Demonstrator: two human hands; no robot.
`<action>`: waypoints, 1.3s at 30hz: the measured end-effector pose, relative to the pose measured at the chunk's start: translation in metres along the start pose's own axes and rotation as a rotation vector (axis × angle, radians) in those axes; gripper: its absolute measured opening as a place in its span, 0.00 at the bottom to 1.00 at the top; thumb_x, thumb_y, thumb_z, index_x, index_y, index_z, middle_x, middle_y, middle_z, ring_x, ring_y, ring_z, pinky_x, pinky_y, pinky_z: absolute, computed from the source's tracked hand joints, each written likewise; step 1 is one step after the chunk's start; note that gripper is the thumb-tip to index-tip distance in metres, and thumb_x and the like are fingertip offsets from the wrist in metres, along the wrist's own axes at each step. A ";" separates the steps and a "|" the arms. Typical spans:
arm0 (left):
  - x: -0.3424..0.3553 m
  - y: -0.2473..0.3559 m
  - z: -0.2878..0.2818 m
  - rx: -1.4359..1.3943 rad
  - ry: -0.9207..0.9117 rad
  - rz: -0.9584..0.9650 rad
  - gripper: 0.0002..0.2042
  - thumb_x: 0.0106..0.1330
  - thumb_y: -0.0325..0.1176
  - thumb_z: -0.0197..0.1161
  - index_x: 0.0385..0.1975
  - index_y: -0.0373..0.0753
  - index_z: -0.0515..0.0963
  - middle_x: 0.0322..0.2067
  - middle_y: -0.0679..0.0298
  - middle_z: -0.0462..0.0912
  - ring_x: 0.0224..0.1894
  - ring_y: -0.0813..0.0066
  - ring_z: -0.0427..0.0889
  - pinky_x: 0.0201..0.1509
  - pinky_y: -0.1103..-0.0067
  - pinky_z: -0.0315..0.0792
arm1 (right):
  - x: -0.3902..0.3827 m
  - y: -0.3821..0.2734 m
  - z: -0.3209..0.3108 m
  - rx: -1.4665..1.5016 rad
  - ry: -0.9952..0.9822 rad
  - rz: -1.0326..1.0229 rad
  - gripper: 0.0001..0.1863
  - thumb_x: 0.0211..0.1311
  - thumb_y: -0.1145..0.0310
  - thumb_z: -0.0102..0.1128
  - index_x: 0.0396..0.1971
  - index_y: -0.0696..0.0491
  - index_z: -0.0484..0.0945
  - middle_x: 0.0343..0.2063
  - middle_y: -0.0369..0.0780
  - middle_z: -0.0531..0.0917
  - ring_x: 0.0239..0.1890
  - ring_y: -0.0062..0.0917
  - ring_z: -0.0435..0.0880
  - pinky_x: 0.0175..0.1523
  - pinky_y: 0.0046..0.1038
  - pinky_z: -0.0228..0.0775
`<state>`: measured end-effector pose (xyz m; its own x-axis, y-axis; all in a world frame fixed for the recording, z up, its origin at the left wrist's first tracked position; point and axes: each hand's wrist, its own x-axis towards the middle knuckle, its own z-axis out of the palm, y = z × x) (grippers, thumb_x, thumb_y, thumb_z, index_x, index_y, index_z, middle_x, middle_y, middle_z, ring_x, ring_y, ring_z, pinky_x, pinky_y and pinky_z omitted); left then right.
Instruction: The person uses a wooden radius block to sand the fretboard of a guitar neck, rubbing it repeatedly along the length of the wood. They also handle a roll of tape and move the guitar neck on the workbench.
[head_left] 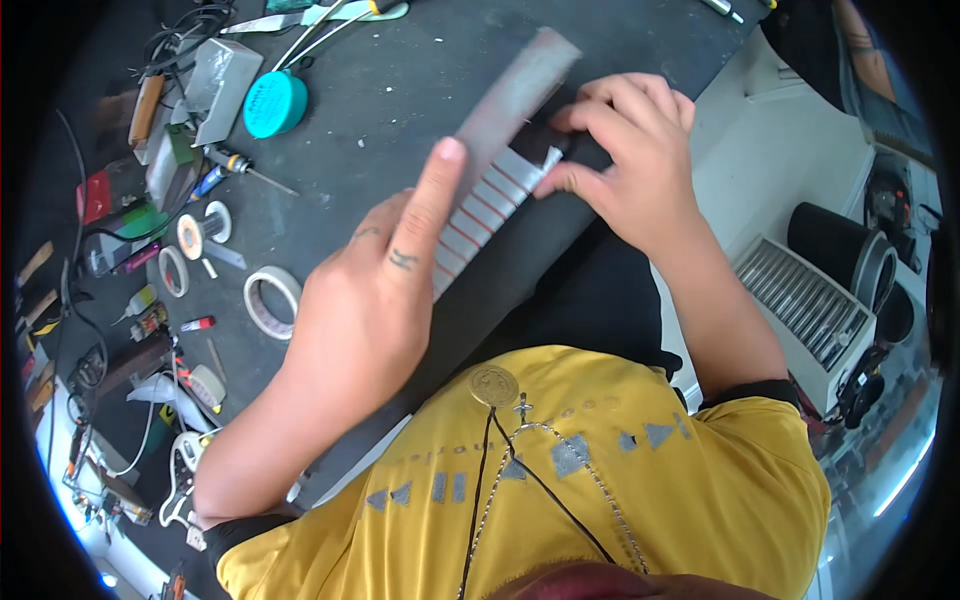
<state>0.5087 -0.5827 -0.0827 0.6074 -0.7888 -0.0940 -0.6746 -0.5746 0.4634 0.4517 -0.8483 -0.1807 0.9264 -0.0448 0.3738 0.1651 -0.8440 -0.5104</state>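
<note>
Along the near right edge of the desk point(370, 75), a striped strip point(484, 213) lies partly beneath the left hand point(375, 265), which is closed on a grey bar point(518, 98), one digit extended, probably for guidance; the right hand point(640, 160) pinches the strip's far end, apparently to steady it.

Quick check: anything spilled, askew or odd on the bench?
One thing: a crumpled pale flap sticks up at the end of the striped strip, beside the right hand, while the silver sections look flat. No obvious spill shows.
</note>
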 end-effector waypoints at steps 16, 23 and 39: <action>0.018 -0.029 -0.012 0.132 -0.023 -0.148 0.39 0.72 0.30 0.65 0.82 0.53 0.56 0.36 0.44 0.87 0.37 0.39 0.87 0.41 0.55 0.81 | 0.025 -0.029 0.007 -0.107 0.108 0.099 0.28 0.37 0.40 0.84 0.30 0.45 0.83 0.34 0.29 0.82 0.47 0.31 0.79 0.56 0.37 0.63; -0.034 -0.034 -0.021 0.065 -0.039 -0.217 0.39 0.69 0.28 0.68 0.80 0.51 0.60 0.36 0.47 0.88 0.35 0.42 0.88 0.39 0.56 0.82 | 0.027 -0.028 -0.002 -0.031 0.090 0.101 0.26 0.35 0.47 0.85 0.27 0.49 0.81 0.31 0.36 0.80 0.44 0.37 0.78 0.52 0.41 0.65; -0.027 -0.036 -0.020 0.090 -0.023 -0.185 0.37 0.72 0.30 0.66 0.80 0.48 0.60 0.45 0.46 0.88 0.38 0.42 0.89 0.37 0.57 0.83 | 0.023 -0.021 0.006 -0.088 0.061 0.093 0.27 0.37 0.43 0.85 0.29 0.46 0.83 0.34 0.30 0.83 0.45 0.32 0.80 0.53 0.36 0.65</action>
<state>0.5244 -0.5363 -0.0792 0.7151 -0.6725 -0.1909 -0.5880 -0.7263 0.3560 0.4714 -0.8281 -0.1663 0.9135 -0.1553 0.3760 0.0468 -0.8780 -0.4764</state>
